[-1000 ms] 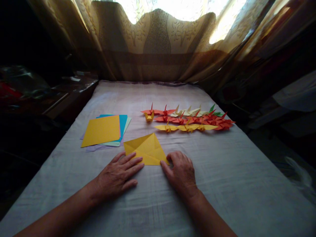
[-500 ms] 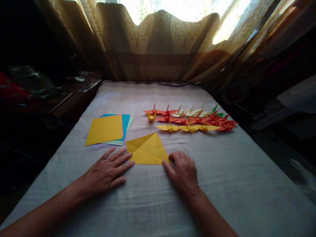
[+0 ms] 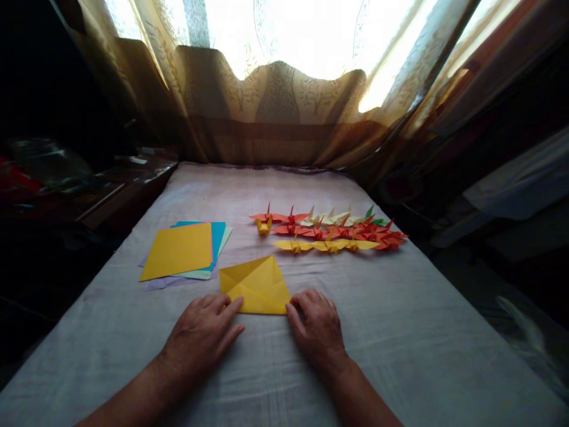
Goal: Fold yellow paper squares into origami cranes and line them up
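A yellow sheet of origami paper (image 3: 262, 287), folded and creased, lies on the cloth in front of me, with its point facing away. My left hand (image 3: 200, 329) rests at the sheet's lower left corner. Its index finger lies on the paper, its thumb is apart on the cloth, and the other fingers bend over the left edge. At the lower right corner, my right hand (image 3: 315, 326) has thumb and fingers closed on the paper.
A stack of coloured paper squares (image 3: 178, 252) lies at the left, yellow on top. Several folded paper cranes (image 3: 329, 244) in yellow, red, cream and green stand in rows at the back right. A small yellow folded piece (image 3: 264, 226) sits beside them. Behind the table hangs a curtain (image 3: 280, 136).
My left hand has gone from lying flat and spread to fingers bent over the paper's left corner. My right hand stays at the right corner. The whole view has shifted slightly.
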Tool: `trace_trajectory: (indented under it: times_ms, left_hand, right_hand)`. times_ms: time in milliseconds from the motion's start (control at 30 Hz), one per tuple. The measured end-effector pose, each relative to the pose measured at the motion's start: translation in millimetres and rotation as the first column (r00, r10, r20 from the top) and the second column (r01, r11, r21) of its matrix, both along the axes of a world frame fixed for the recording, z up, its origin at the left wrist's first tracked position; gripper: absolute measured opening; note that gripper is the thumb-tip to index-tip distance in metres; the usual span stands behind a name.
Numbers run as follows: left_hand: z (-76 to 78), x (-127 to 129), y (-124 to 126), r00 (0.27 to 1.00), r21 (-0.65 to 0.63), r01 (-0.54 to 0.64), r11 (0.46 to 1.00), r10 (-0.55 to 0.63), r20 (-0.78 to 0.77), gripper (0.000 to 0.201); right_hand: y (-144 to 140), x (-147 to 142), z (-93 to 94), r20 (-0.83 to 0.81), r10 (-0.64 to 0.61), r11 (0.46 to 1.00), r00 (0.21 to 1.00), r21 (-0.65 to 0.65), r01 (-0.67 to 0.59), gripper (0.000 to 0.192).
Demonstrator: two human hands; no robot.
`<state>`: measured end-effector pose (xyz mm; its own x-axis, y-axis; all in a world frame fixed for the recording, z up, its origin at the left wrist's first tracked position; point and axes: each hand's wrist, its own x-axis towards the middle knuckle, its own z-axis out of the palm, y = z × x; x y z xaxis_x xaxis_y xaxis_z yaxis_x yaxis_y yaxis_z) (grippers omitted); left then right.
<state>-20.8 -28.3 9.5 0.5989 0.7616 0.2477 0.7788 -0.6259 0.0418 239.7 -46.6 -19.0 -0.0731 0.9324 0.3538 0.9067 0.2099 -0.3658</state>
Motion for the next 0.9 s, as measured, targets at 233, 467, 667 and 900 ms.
trace_trajectory:
  times_ms: [233, 467, 667, 900]
  left_hand:
    - [-14.3, 14, 15, 0.998, 0.052, -0.059, 0.997, 0.061, -0.02, 0.039]
    - [-1.1, 17, 35, 0.998, -0.067, 0.045, 0.997, -0.048, -0.036, 0.04]
    - [22.0, 17, 59, 0.972, -0.17, 0.226, 0.959, -0.234, -0.022, 0.016]
    - [20.3, 7, 75, 0.903, -0.074, 0.43, 0.9, -0.43, 0.011, 0.019]
  right_hand:
    - [-2, -3, 8.6, -0.132, 0.143, 0.99, 0.981, 0.017, -0.143, 0.012]
    - [-1, 4, 0.3, -0.307, 0.208, 0.977, 0.929, 0.109, -0.182, 0.018]
    - [22, 25, 2.0, -0.166, 0.304, 0.939, 0.938, 0.218, -0.265, 0.033]
    - [68, 32, 4.8, 0.369, 0.334, 0.82, 0.867, 0.34, -0.461, 0.03]
